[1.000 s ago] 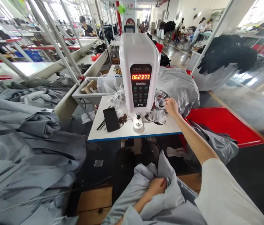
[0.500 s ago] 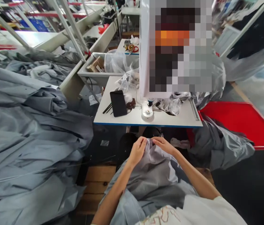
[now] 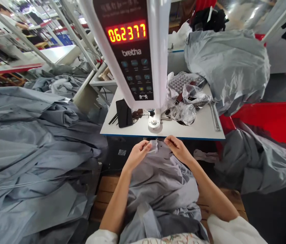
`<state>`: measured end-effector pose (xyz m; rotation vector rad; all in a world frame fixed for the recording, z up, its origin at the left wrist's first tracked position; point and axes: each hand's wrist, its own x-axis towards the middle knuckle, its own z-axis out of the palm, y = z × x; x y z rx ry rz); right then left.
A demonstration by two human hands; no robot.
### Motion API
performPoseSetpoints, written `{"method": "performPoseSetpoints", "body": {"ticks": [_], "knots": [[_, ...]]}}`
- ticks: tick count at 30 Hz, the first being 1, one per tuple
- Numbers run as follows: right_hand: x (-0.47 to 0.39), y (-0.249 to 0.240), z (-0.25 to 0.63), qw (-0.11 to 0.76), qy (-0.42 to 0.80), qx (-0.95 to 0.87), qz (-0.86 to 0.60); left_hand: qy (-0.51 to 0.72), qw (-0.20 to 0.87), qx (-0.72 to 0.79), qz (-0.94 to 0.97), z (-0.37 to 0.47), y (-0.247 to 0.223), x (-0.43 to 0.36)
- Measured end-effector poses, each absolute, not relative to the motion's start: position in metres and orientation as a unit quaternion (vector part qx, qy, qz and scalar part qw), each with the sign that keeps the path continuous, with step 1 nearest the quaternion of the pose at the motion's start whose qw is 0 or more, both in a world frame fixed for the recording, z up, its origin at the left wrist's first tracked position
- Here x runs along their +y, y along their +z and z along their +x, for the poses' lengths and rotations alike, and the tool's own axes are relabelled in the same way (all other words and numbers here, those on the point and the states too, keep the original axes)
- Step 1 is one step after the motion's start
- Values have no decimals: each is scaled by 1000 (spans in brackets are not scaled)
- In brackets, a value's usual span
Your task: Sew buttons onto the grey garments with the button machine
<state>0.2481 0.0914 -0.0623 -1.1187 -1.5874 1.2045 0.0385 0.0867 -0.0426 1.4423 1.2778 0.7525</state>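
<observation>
Grey fabric (image 3: 158, 173) lies bunched over my lap, its upper edge raised just in front of the worktable's blue edge. My left hand (image 3: 138, 152) pinches that edge on the left, thumb on top. On the other side my right hand (image 3: 178, 148) grips the same edge between thumb and fingers. A short stretch of the fabric with a small dark spot shows between the hands. Beyond them stands a white machine (image 3: 155, 84) with a lit red number display and keypad. Its small round lower plate (image 3: 154, 124) sits close to the table's front.
On the white table (image 3: 196, 130) lie a black phone-like slab (image 3: 124, 113), clear plastic bags (image 3: 183, 113) and a wrench (image 3: 214, 117). Grey cloth (image 3: 31, 145) is heaped on the left. To the right are a red cart (image 3: 272, 118) and a grey bundle (image 3: 226, 64).
My hands have moved apart and the fabric edge between them is spread flatter. The view has shifted, so the machine's panel now appears further left.
</observation>
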Motion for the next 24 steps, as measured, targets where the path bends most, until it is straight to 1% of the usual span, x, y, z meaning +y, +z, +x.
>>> {"method": "performPoseSetpoints", "body": {"ticks": [4, 8, 14, 16, 18, 21, 24], "knots": [[110, -63, 243, 442, 416, -639, -472, 367, 493, 539, 576, 62, -45, 103], [122, -68, 241, 445, 374, -632, -512, 410, 491, 548, 539, 76, -50, 116], [125, -58, 235, 358, 374, -685, -513, 386, 511, 526, 559, 54, -51, 130], [129, -58, 228, 367, 360, -687, -514, 383, 491, 518, 586, 44, -54, 138], [135, -59, 219, 396, 340, -670, -527, 401, 458, 518, 600, 39, -57, 148], [148, -59, 206, 425, 286, -656, -555, 438, 402, 530, 605, 41, -61, 164], [164, -57, 200, 433, 232, -651, -579, 457, 359, 550, 601, 49, -61, 177]]}}
